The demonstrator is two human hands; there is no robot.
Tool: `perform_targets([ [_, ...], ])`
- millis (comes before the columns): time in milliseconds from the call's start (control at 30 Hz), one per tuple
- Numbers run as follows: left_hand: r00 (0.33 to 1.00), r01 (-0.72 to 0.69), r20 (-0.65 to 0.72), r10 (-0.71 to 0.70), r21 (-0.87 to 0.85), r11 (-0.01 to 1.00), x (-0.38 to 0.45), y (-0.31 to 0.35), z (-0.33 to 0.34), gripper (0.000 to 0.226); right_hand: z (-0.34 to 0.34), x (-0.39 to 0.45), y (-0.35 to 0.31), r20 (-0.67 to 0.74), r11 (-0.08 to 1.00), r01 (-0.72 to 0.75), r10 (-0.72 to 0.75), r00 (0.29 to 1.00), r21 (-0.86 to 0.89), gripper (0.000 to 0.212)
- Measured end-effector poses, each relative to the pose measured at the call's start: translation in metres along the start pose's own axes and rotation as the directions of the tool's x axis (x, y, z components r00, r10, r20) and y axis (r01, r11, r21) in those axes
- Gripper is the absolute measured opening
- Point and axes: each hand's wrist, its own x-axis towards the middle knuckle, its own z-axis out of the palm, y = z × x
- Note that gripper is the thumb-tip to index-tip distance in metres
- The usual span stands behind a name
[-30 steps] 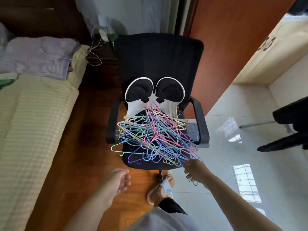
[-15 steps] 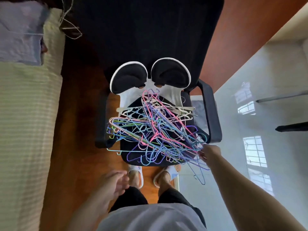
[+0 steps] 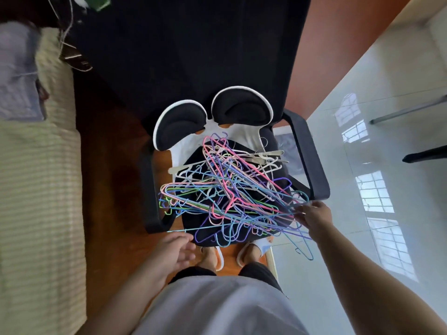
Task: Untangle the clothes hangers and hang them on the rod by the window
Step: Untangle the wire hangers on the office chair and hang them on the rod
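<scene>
Well, nearest: left hand (image 3: 177,249) w/ fingers loose, holding nothing, just short of the chair (image 3: 312,163) seat. Right hand (image 3: 313,215) fingers pinch the hanger tangle (image 3: 225,197) at its right edge. Tangle piled on the seat, too many to count. Wood floor (image 3: 111,146), bed (image 3: 36,189) at left, glossy tile (image 3: 362,189) at right.

Black office chair (image 3: 183,56) on wood floor (image 3: 106,151), striped bed (image 3: 36,189) beside, glossy tiles (image 3: 387,165) mirroring window light.
</scene>
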Motion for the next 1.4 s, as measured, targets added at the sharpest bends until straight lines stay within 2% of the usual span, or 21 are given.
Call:
perform_targets([
  [100, 1.0, -0.011, -0.002, 0.011, -0.031, 0.999, 0.0, 0.004, 0.002, 0.02, -0.011, -0.006, -0.003, 0.004, 0.994, 0.055, -0.056, 0.998, 0.098, 0.008],
  [333, 0.999, -0.027, 0.018, 0.028, -0.065, 0.997, -0.006, 0.007, 0.028, 0.019, -0.041, -0.014, -0.018, -0.013, 0.975, 0.185, -0.185, 0.983, 0.124, 0.017],
  [500, 0.999, -0.033, 0.034, 0.035, -0.055, 0.998, -0.009, 0.008, 0.049, 0.019, -0.057, -0.019, -0.036, -0.046, 0.967, 0.204, -0.199, 0.979, 0.151, 0.015],
  [700, 0.997, -0.053, 0.052, 0.056, -0.06, 0.997, -0.016, 0.01, 0.063, 0.02, -0.08, -0.03, -0.053, -0.03, 0.933, 0.214, -0.215, 0.976, 0.291, 0.012],
  [833, 0.994, -0.066, 0.079, 0.073, -0.08, 0.995, -0.023, 0.014, 0.07, 0.019, -0.097, -0.038, -0.05, 0.0, 0.889, 0.116, -0.13, 0.992, 0.442, 0.015],
  [967, 0.976, -0.124, 0.175, 0.126, -0.025, 0.992, -0.033, 0.015, 0.078, 0.02, -0.095, -0.065, -0.033, 0.148, 0.799, -0.051, -0.048, 0.988, 0.599, 0.009],
  [1067, 0.915, -0.307, 0.295, 0.276, 0.062, 0.95, -0.044, 0.025, 0.086, 0.02, -0.081, -0.103, -0.027, 0.343, 0.667, -0.234, -0.034, 0.939, 0.708, 0.023],
  [1133, 0.837, -0.444, 0.397, 0.376, 0.091, 0.892, -0.053, 0.04, 0.095, 0.03, -0.066, -0.129, -0.026, 0.444, 0.618, -0.327, -0.039, 0.895, 0.715, 0.025],
  [1233, 0.718, -0.572, 0.515, 0.467, 0.055, 0.818, -0.066, 0.071, 0.119, 0.062, -0.042, -0.158, -0.026, 0.56, 0.616, -0.415, -0.051, 0.827, 0.67, 0.026],
  [1267, 0.681, -0.601, 0.543, 0.492, 0.03, 0.799, -0.071, 0.082, 0.129, 0.066, -0.034, -0.167, -0.027, 0.595, 0.631, -0.427, -0.069, 0.801, 0.648, 0.026],
  [1333, 0.638, -0.62, 0.554, 0.535, -0.042, 0.783, -0.082, 0.104, 0.149, 0.057, -0.02, -0.183, -0.031, 0.654, 0.661, -0.437, -0.109, 0.748, 0.61, 0.029],
  [1400, 0.66, -0.604, 0.484, 0.575, -0.112, 0.789, -0.092, 0.121, 0.161, 0.044, -0.013, -0.195, -0.034, 0.694, 0.683, -0.435, -0.148, 0.705, 0.587, 0.029],
])
